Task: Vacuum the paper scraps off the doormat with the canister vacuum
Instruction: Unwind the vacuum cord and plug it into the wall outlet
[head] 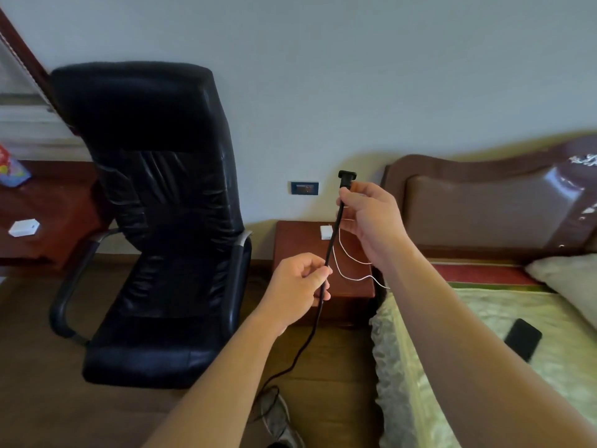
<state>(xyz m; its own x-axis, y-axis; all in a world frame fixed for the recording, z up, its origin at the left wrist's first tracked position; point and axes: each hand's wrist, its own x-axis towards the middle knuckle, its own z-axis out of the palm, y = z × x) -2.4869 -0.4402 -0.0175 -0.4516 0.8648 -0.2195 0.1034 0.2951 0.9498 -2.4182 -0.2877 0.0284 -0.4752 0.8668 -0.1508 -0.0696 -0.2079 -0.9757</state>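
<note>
Both forearms (226,367) are shown bare to the near edge; the left hand (298,282) and right hand (371,221) are uncovered. A grey shoe (278,418) with pale laces is glimpsed nearby, possibly worn.

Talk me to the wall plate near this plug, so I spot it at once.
Start at the black office chair; between it and the brown padded headboard stands a reddish-brown nightstand. On the pale wall just above the nightstand, left of the black plug held in the right hand, sits the wall plate: the only dark rectangle on that wall.
</note>
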